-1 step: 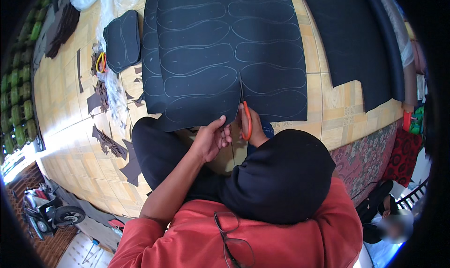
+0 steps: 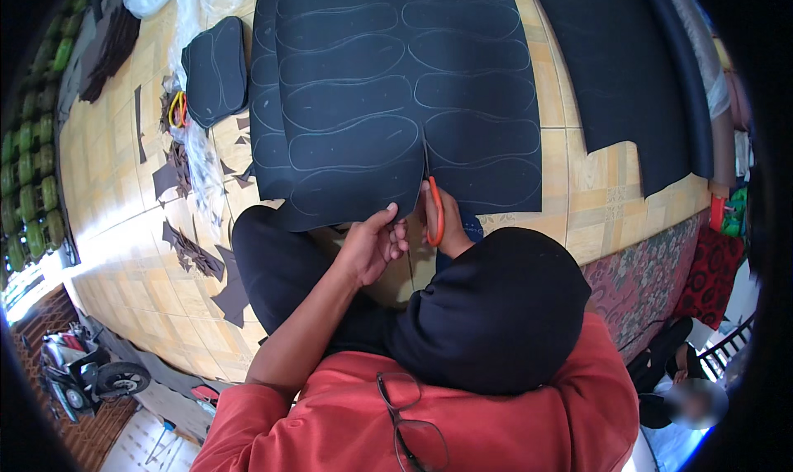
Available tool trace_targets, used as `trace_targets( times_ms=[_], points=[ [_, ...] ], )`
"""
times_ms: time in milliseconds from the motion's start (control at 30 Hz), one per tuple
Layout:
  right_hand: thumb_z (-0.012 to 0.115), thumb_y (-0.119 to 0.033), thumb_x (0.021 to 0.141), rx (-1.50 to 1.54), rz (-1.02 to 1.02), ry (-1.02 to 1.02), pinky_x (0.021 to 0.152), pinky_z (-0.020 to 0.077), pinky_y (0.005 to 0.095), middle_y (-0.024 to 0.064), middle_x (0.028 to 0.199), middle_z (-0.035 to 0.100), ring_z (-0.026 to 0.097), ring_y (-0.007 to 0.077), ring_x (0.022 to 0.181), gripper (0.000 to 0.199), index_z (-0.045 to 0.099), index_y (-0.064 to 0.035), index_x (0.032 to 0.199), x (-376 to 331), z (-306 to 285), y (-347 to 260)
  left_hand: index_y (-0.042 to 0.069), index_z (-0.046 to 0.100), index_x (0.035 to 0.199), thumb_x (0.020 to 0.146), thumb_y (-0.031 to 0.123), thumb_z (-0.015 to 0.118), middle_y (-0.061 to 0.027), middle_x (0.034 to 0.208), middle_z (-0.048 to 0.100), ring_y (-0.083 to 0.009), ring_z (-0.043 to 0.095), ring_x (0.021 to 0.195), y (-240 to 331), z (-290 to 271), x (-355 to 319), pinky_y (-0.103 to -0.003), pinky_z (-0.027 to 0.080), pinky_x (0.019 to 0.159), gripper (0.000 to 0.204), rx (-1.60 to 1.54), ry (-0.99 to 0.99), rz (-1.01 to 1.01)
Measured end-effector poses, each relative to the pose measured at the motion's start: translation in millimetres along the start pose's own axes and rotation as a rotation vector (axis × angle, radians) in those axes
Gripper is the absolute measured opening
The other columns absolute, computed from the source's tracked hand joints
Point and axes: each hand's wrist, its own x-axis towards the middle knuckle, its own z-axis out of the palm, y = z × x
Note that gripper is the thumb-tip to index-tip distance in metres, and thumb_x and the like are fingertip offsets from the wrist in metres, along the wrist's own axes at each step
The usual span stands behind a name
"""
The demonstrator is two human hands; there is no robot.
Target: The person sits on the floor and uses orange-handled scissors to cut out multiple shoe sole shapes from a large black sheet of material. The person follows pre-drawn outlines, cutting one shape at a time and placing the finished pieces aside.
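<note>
I'm looking down at what is reading as an informal home workshop for cutting shoe soles, set up on a tiled floor [image 2: 107, 183]. Just ahead of where my hands are working, a dark foam sheet [image 2: 396, 84] is lying flat, chalked all over with sole outlines. Off to the left of the grip, dark offcuts [image 2: 194, 253] are littering the tiles beside a stack of cut pieces [image 2: 216, 69]. To the right, a patterned rug [image 2: 652, 265] is showing, and far behind-left a parked motorbike [image 2: 83, 373] is standing outside.
</note>
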Motion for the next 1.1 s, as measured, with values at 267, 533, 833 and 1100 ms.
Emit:
trace_targets(
  times_ms=[267, 533, 833, 1100],
  points=[
    [0.041, -0.045, 0.101, -0.135, -0.186, -0.008, 0.04, 0.0404, 0.0283, 0.0042, 0.059, 0.049, 0.05, 0.013, 0.044, 0.049, 0.057, -0.0004, 0.086, 36.9, -2.6, 5.6, 0.007, 0.051, 0.084, 0.098, 0.033, 0.053, -0.0026, 0.069, 0.051, -0.0163, 0.055, 0.062, 11.8, -2.7, -5.1, -0.023, 0.039, 0.048, 0.029, -0.025, -0.046, 0.02],
    [0.048, -0.049, 0.098, -0.115, -0.057, -0.032, 0.043, 0.0392, 0.0316, 0.0054, 0.059, 0.047, 0.048, 0.0138, 0.046, 0.053, 0.054, -0.0022, 0.074, 42.3, -5.7, -28.4, 0.008, 0.051, 0.082, 0.098, 0.034, 0.051, -0.0028, 0.069, 0.051, -0.0164, 0.054, 0.061, 20.5, -5.0, -12.8, -0.023, 0.039, 0.047, 0.031, -0.033, -0.063, 0.027],
    [0.049, -0.049, 0.098, -0.207, -0.179, 0.052, 0.057, 0.0414, 0.0382, 0.012, 0.059, 0.049, 0.051, 0.0221, 0.056, 0.058, 0.054, 0.0015, 0.071, 69.7, 0.0, -32.7, 0.008, 0.052, 0.081, 0.099, 0.034, 0.05, -0.0029, 0.068, 0.051, -0.0168, 0.054, 0.061, 28.0, -8.3, -24.0, -0.024, 0.039, 0.047, 0.032, -0.074, -0.1, 0.037],
    [0.05, -0.051, 0.097, -0.172, -0.207, 0.103, 0.057, 0.0415, 0.0374, 0.0122, 0.058, 0.048, 0.049, 0.0221, 0.056, 0.059, 0.054, 0.0014, 0.07, 89.4, 10.0, -41.4, 0.009, 0.052, 0.081, 0.098, 0.035, 0.052, -0.0033, 0.068, 0.052, -0.0176, 0.055, 0.061, 31.4, -9.8, -31.2, -0.024, 0.039, 0.047, 0.031, -0.093, -0.103, 0.058]
  ],
)
